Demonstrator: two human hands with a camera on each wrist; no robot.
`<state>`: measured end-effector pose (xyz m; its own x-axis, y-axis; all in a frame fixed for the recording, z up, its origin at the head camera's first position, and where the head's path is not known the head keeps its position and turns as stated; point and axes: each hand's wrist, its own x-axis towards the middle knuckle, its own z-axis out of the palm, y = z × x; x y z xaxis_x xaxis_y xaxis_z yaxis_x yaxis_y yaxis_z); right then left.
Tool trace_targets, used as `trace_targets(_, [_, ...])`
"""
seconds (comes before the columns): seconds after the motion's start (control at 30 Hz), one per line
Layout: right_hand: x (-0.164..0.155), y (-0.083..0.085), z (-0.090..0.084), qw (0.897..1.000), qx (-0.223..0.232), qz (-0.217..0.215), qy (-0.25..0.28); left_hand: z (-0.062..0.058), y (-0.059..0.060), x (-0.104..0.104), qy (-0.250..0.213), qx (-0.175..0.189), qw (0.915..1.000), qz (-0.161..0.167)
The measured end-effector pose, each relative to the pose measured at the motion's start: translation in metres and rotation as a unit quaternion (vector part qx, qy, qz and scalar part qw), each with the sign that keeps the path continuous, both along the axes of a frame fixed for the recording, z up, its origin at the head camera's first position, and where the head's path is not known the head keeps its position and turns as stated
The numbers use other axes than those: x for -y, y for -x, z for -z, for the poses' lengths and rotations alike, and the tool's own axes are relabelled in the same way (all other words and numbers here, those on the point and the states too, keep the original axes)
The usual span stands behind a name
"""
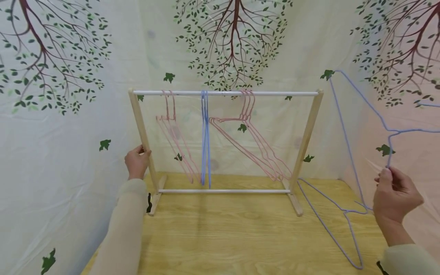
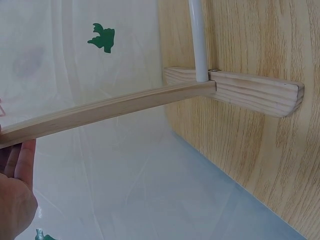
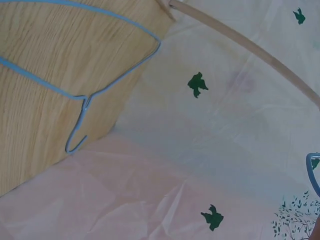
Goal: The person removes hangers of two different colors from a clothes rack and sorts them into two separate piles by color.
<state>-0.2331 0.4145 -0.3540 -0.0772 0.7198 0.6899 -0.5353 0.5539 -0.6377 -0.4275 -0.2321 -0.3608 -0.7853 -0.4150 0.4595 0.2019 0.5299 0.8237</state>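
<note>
My left hand [image 1: 136,163] grips the left wooden post [image 1: 140,128] of a small hanger rack at mid-height. In the left wrist view, its fingers [image 2: 25,162] lie against the post [image 2: 110,107]. At the right, my right hand [image 1: 397,196] pinches one sloping arm of a blue wire hanger [image 1: 391,147] held up in the air, its hook running out of the frame. Below it, another blue hanger [image 1: 321,223] lies flat on the table, its hook [image 3: 75,142] visible in the right wrist view. Several pink hangers [image 1: 251,124] and blue hangers [image 1: 205,145] hang from the rack's white top bar [image 1: 223,93].
The rack stands on wooden feet [image 1: 295,204] on a wood-grain table [image 1: 220,233], with a white lower bar [image 1: 223,191] joining its sides. Behind it hangs a pale curtain [image 1: 120,57] printed with trees and leaves. The table's left edge [image 2: 225,175] shows in the left wrist view.
</note>
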Motion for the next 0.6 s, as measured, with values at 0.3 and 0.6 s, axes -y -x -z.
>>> trace_targets(0.3, [-0.008,-0.013,0.020,0.997,0.068,0.028,-0.005,-0.003,-0.002,0.000,-0.003,0.017,0.9998,0.010])
trace_targets(0.6, [-0.030,-0.011,0.068,0.986,0.155,0.045,-0.053,-0.003,-0.001,0.002,0.001,0.000,1.0000,0.005])
